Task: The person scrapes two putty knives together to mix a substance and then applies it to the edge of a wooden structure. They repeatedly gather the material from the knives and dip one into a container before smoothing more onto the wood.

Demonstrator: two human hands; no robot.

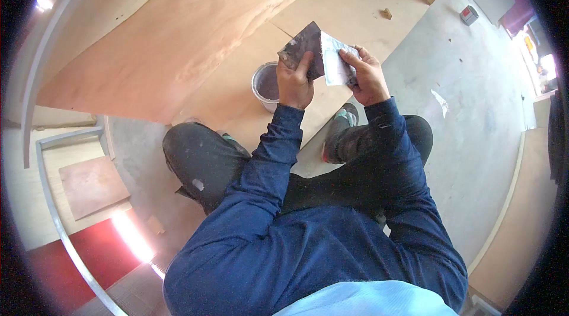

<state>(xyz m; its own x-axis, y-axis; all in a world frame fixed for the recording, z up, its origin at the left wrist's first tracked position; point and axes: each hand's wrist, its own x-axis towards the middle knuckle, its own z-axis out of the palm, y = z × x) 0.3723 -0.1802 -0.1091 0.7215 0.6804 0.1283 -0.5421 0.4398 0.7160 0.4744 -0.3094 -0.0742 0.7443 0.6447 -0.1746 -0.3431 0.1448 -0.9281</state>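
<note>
My left hand (295,84) pinches a dark square flat piece (309,43), thumb on its face; pale residue marks its left corner. In my right hand (368,77) is a whitish flat piece (335,62) with bluish tints, held between thumb and fingers. The two pieces meet along an upright edge, angled like an opened booklet; whether they are joined I cannot tell. Just left of and below my left hand stands a round white bucket (257,92) with a grey inside, on the plywood.
A plywood panel (195,26) rises at the left above a plywood base (332,2). A small brown scrap (386,14) lies on that base. On the grey floor (468,126) are a white scrap (440,103) and a small can (469,15). A curved metal bar (54,215) stands at left.
</note>
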